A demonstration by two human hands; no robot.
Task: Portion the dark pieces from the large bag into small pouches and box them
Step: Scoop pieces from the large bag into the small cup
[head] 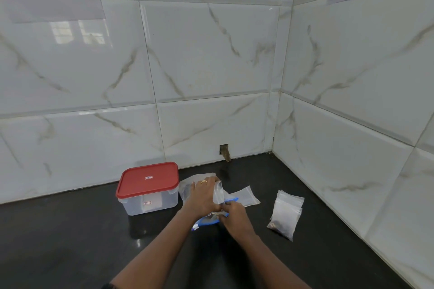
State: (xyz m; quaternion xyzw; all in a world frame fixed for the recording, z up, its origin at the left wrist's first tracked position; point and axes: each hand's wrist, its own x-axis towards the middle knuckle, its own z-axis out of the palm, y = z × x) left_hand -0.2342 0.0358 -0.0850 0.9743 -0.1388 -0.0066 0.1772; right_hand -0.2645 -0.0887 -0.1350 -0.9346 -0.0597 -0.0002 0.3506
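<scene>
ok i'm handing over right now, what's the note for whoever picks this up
Left hand holds a small clear pouch above the large bag.
Right hand has its fingers bunched just below the pouch; what they pinch cannot be told.
Done: filled pouches are stacked on the counter, right of the hands.
Left: fill the held pouch and the empty pouches, then open the box, whose red lid is on, and put all the pouches in.

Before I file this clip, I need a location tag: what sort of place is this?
Probably a home kitchen: dark counter, glossy marbled wall tiles, and a red-lidded food box.
</scene>
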